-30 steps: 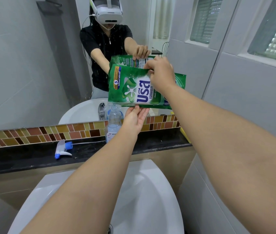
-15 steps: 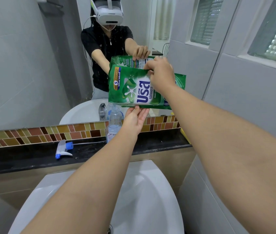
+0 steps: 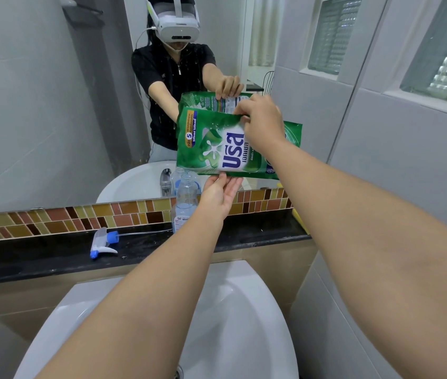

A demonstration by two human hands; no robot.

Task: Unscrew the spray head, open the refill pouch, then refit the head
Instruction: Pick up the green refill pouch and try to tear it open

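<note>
A green refill pouch [image 3: 211, 143] is held sideways above a clear, headless spray bottle [image 3: 185, 203] that stands on the black ledge. The pouch's lower left corner sits right over the bottle's open neck. My right hand [image 3: 262, 124] grips the pouch's upper edge. Below, my left hand [image 3: 221, 195] touches the pouch's bottom edge with its fingers spread, just right of the bottle. The white and blue spray head [image 3: 103, 243] lies on the ledge to the left, its thin tube stretching toward the bottle.
A black ledge [image 3: 39, 258] runs under a mosaic tile strip and a mirror [image 3: 39, 105] showing a person with a headset. A white basin [image 3: 233, 324] lies below my arms. A tiled wall [image 3: 381, 165] closes the right side. Something yellow [image 3: 300, 220] sits at the ledge's right end.
</note>
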